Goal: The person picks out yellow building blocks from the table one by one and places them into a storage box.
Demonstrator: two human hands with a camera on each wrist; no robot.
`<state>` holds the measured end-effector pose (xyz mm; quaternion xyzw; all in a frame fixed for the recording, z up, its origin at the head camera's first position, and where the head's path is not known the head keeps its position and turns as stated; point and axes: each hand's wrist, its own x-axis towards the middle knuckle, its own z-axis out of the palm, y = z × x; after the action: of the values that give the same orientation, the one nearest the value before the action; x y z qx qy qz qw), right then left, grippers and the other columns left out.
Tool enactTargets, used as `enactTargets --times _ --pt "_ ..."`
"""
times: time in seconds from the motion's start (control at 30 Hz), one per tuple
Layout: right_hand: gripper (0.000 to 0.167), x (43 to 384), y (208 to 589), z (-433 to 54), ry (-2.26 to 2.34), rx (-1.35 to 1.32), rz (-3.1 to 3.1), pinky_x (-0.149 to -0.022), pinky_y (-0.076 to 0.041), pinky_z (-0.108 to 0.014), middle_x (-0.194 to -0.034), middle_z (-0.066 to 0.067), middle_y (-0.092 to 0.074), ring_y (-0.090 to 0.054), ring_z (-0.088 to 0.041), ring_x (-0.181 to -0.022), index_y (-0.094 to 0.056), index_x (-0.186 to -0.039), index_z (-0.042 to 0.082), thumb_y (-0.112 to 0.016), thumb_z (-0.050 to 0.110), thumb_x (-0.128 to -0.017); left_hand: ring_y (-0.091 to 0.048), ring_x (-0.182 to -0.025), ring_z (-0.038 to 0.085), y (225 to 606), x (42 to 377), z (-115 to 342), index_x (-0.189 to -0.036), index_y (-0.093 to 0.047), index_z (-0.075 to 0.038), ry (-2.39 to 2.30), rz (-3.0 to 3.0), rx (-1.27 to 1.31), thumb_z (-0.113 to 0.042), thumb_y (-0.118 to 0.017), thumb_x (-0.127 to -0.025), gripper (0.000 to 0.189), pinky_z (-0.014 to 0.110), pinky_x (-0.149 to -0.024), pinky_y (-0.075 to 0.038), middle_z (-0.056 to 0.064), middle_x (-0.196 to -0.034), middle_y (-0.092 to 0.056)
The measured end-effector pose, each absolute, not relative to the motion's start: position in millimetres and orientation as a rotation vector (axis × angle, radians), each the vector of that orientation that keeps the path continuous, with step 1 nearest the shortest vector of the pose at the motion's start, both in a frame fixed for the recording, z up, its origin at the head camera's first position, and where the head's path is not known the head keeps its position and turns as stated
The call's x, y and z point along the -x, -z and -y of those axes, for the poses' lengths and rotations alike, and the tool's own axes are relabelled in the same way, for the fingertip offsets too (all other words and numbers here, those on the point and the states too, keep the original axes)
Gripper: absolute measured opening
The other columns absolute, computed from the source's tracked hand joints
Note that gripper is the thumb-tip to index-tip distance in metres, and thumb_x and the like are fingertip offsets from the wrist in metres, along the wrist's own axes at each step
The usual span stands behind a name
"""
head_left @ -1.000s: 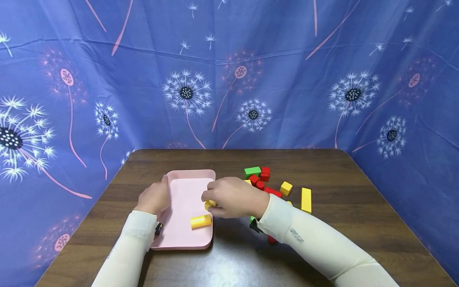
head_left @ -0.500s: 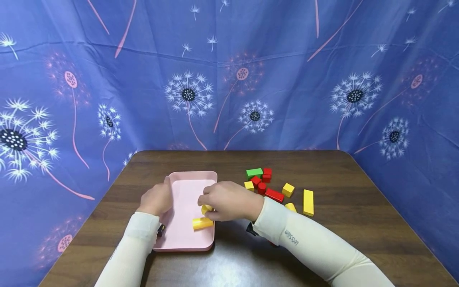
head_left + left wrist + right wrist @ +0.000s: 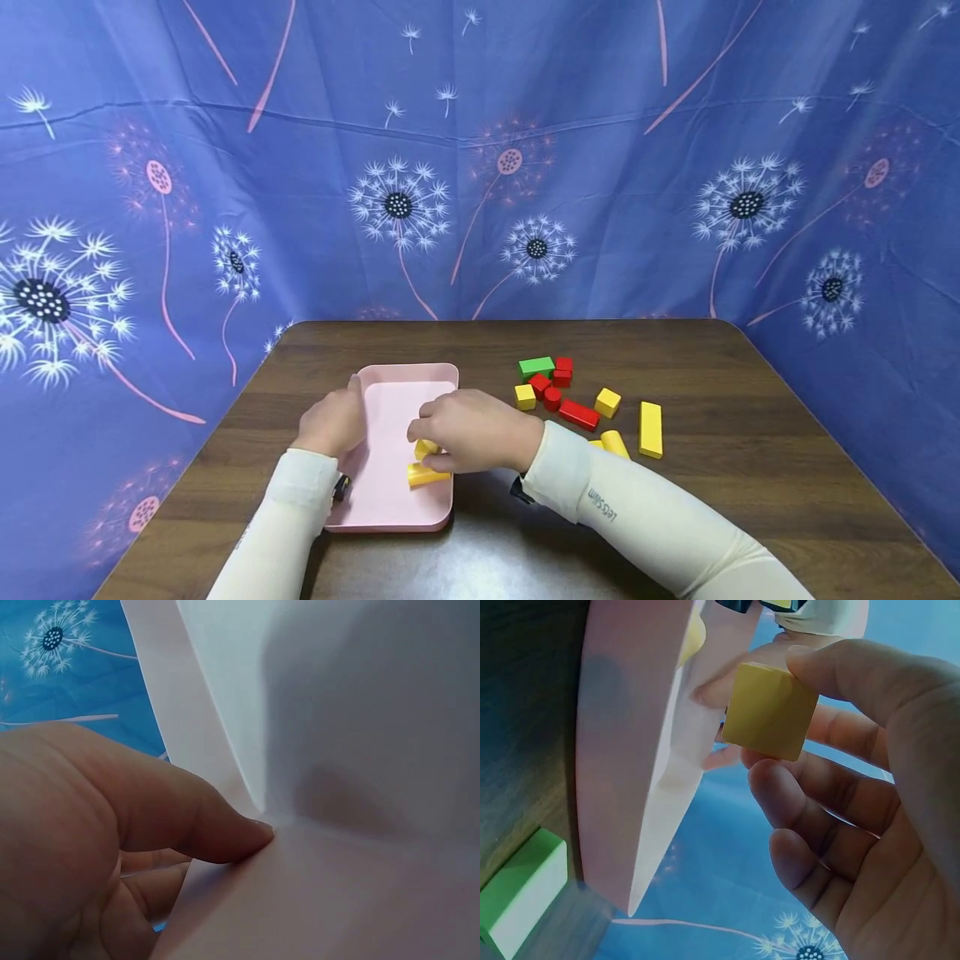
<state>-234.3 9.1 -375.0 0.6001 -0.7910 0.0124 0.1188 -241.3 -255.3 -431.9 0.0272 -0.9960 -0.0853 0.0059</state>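
Note:
My left hand (image 3: 333, 423) grips the left wall of a shallow pink tray (image 3: 408, 373). In the left wrist view the thumb (image 3: 225, 823) presses the tray's inner face while other fingers lie outside it. Over the tray's right side, my right hand (image 3: 480, 431) pinches a yellow cube block (image 3: 771, 711) between thumb and fingers. The cube (image 3: 425, 448) is held above the tray floor, partly covered by the hand in the head view. Just in front of it, a yellow cylinder block (image 3: 424, 477) lies in the tray, its right end by the right thumb.
Right of the tray, loose blocks lie on the brown wooden table (image 3: 720, 500): a green block (image 3: 536, 367), several red ones including a long red block (image 3: 579, 415), and yellow ones including a long flat block (image 3: 650, 430). A blue dandelion-print cloth (image 3: 637, 167) hangs behind.
My right hand has shifted a little left with the yellow cube, further over the tray. The left hand keeps its grip. The head view has tilted slightly.

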Motion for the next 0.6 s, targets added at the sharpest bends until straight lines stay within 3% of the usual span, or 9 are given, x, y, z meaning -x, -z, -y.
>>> enactTargets --times 0.6 --pt "0.012 236.8 384.1 -2.6 -0.008 -1.767 2.380 -0.060 -0.046 -0.019 -0.080 0.016 -0.060 -0.050 -0.001 -0.069 -0.072 -0.100 0.026 -0.075 0.033 -0.092 -0.067 -0.109 0.053 431.0 241.7 254.8 -0.160 -0.025 0.006 0.261 3.127 -0.107 -0.014 -0.039 -0.103 0.061 0.067 -0.083 -0.055 0.030 -0.135 -0.064"
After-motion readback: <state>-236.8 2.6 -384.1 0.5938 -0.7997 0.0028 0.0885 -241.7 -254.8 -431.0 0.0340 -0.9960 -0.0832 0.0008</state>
